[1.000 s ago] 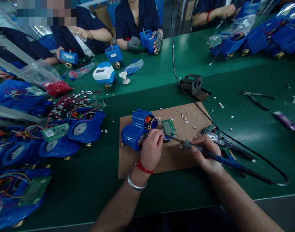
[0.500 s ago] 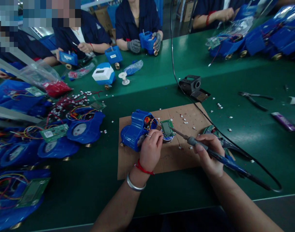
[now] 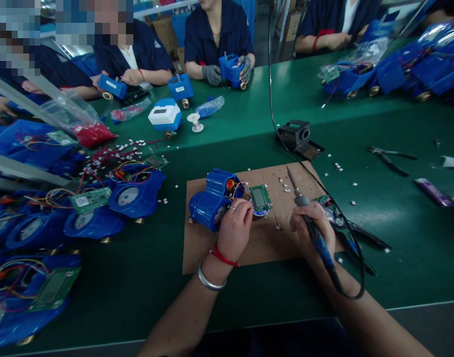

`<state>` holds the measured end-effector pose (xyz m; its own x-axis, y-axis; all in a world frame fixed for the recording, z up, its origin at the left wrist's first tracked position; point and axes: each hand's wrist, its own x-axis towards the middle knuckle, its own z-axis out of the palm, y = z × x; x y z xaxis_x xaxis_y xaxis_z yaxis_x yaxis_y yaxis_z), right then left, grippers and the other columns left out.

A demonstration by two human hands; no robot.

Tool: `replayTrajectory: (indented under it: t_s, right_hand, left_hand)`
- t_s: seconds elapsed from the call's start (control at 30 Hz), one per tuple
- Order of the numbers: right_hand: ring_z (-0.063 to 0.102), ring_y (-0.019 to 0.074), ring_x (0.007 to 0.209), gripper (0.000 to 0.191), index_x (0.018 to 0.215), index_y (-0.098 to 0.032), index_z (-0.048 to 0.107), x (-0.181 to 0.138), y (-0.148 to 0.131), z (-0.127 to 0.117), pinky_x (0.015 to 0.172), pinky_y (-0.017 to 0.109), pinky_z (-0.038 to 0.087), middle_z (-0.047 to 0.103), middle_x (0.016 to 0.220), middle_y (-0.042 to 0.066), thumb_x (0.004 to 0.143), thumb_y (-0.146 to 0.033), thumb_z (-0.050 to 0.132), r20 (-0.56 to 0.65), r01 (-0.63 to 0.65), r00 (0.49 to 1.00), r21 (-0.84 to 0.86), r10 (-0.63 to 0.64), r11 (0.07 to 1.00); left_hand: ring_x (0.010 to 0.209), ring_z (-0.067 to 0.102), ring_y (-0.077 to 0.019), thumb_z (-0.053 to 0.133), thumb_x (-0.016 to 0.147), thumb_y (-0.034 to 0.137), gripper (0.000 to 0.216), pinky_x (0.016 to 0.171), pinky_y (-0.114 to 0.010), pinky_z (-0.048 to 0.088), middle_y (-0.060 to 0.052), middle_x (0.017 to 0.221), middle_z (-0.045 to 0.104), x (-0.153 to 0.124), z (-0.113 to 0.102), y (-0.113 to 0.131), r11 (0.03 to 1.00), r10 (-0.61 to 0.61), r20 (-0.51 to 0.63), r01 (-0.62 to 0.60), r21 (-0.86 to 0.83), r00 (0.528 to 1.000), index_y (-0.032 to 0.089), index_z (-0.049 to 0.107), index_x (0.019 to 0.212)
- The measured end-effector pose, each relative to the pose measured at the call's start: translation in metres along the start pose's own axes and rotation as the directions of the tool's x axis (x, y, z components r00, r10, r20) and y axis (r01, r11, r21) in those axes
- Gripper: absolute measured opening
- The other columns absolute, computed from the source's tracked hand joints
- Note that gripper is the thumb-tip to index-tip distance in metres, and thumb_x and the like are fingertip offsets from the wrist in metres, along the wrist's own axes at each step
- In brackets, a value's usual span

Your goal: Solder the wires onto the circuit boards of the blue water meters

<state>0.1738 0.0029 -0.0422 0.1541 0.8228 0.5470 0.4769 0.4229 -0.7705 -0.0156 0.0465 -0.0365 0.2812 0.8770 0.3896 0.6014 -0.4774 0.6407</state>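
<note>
Beside circuit board (image 3: 261,197) and blue housing (image 3: 212,192) holding wires (image 3: 241,188), pinches left fingers (image 3: 243,207) together, cannot tell on what, grips soldering iron (image 3: 318,242) in right fingers (image 3: 315,210), over cardboard (image 3: 208,250) on table (image 3: 137,287), facing co-workers (image 3: 228,32).

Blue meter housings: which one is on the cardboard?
The blue housing at the left end of the cardboard, beside the display board; all others are off the cardboard.

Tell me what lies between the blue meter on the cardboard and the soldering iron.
In the head view: coloured wires, part of the left hand, a green board over a round item, then white bits.
</note>
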Motion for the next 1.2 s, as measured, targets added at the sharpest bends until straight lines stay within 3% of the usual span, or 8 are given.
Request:
replayTrajectory:
  t_s: [0.2,0.37,0.8,1.2]
  right_hand:
    - [0.057,0.0210,0.092,0.042,0.122,-0.027,0.046,0.012,-0.019,0.014,0.084,0.038,0.048,0.055,0.099,0.005,0.085,-0.009,0.057,0.210,0.119,0.972,-0.075,-0.101,0.990]
    - [0.056,0.0226,0.101,0.048,0.134,-0.027,0.038,0.023,-0.026,0.034,0.088,0.040,0.050,0.049,0.111,0.009,0.090,-0.012,0.052,0.349,0.162,0.930,-0.099,-0.118,0.982]
    - [0.053,0.0247,0.104,0.044,0.135,-0.030,0.039,0.021,-0.032,0.052,0.089,0.044,0.049,0.047,0.114,0.010,0.094,-0.015,0.046,0.314,0.111,0.948,-0.177,-0.051,0.978]
    - [0.056,0.0228,0.101,0.053,0.144,-0.032,0.032,0.024,-0.023,0.053,0.088,0.041,0.051,0.047,0.114,0.009,0.094,-0.017,0.043,0.319,0.201,0.936,-0.130,-0.151,0.971]
  left_hand:
    - [0.096,0.059,-0.0203,0.049,0.091,0.008,0.012,0.085,-0.037,0.051,-0.007,0.099,0.061,-0.002,0.000,-0.001,1.000,0.001,0.003,-0.001,-0.012,1.000,0.017,0.056,0.094]
    - [0.099,0.060,-0.0196,0.048,0.091,0.004,0.018,0.088,-0.036,0.052,-0.007,0.102,0.063,-0.003,-0.001,-0.001,0.999,-0.001,-0.007,0.000,-0.045,1.000,0.016,0.058,0.100]
    - [0.102,0.065,-0.0199,0.049,0.089,0.001,0.025,0.090,-0.036,0.054,-0.008,0.104,0.069,-0.007,-0.001,-0.005,0.999,0.028,-0.074,-0.031,-0.032,0.997,0.015,0.061,0.104]
    - [0.104,0.064,-0.0221,0.047,0.091,0.006,0.021,0.090,-0.039,0.054,-0.010,0.106,0.069,-0.006,-0.001,-0.004,0.999,-0.007,-0.057,0.005,-0.038,0.998,0.015,0.061,0.105]
